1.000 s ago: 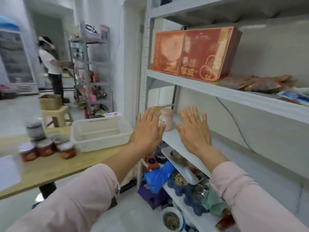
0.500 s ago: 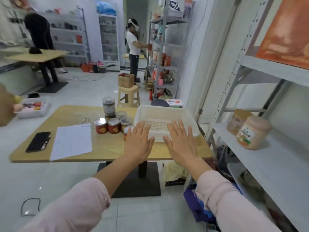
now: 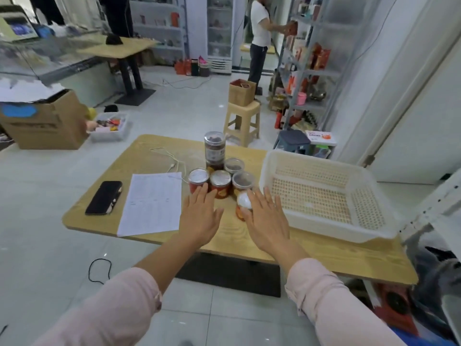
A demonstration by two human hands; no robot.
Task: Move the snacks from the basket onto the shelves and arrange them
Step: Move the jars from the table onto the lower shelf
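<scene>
Both left hand [image 3: 199, 218] and right hand [image 3: 267, 222] stretch flat toward jars [image 3: 220, 182]

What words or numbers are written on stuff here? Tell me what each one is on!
Nothing here is clear enough to quote.
Print on the sheet of paper: rows of text, too small to read.
Label on the tall jar: blurred.
Dark print on the cardboard box: blurred.
Orange print on the white box: blurred.
</scene>
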